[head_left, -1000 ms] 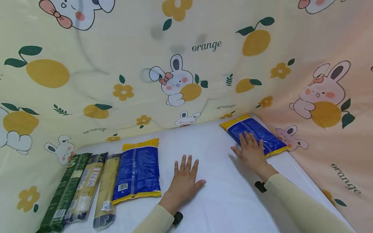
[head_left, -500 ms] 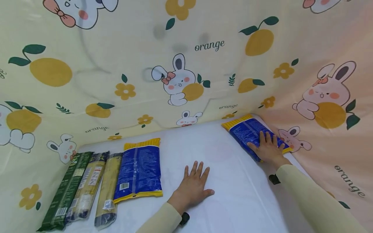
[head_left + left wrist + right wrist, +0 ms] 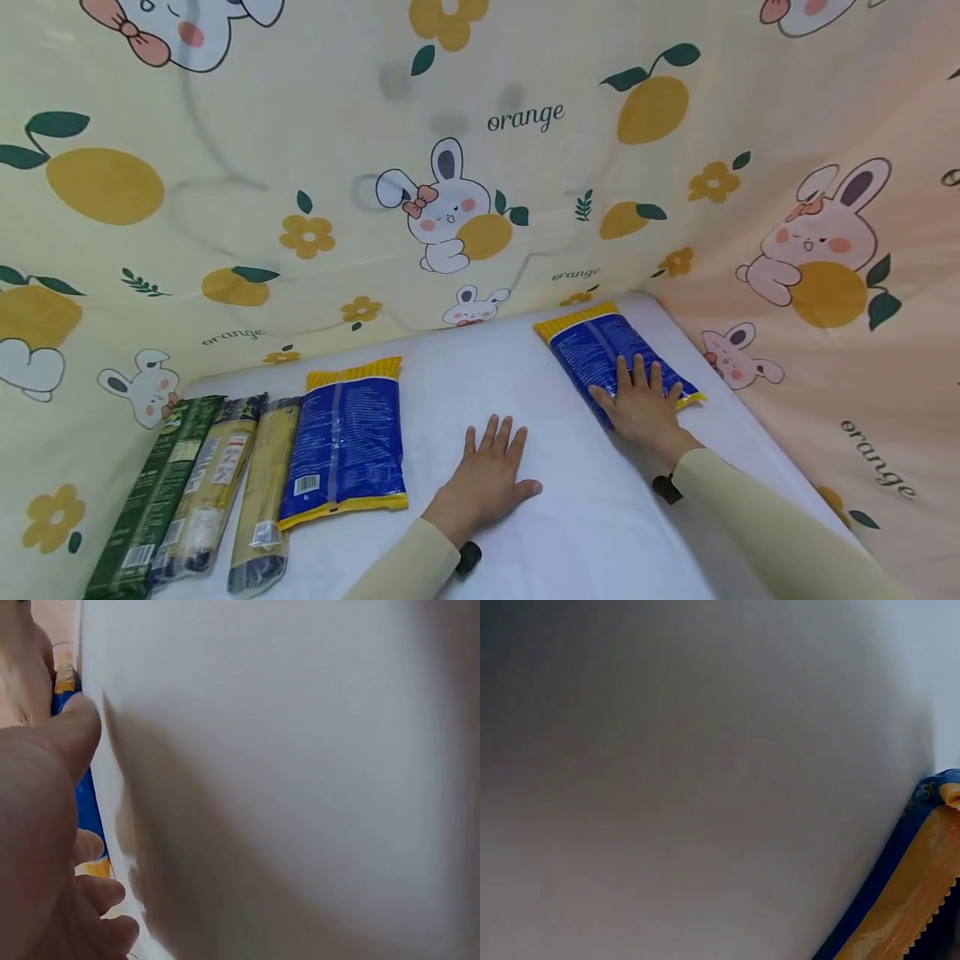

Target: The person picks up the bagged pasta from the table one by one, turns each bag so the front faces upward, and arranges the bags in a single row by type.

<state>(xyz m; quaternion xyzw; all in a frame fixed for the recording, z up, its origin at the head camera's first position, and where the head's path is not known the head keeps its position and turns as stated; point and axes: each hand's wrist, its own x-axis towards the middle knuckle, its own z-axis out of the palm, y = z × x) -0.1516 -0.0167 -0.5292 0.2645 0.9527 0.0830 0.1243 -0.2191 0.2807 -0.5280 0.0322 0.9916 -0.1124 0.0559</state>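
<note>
A blue bag with yellow ends (image 3: 588, 350) lies at a slant near the far right corner of the white table (image 3: 450, 367). My right hand (image 3: 647, 410) rests on its near right part with fingers spread and straight. My left hand (image 3: 487, 477) is spread palm down over the middle of the table and holds nothing. In the left wrist view, its thumb and fingertips show beside the blue bag farther off. The right wrist view catches the bag's yellow crimped end (image 3: 900, 911) at the right edge.
A second blue and yellow bag (image 3: 347, 446) lies on the left. Beside it are two clear packs of long pasta, one nearer the bag (image 3: 264, 483) and one farther left (image 3: 217, 487), then a green pack (image 3: 161, 500). A patterned cloth (image 3: 330, 133) hangs behind and at the right.
The right hand slid right across the bag, then came back left. The bag has shifted left, away from the right-hand cloth. The left hand has moved slightly right and nearer.
</note>
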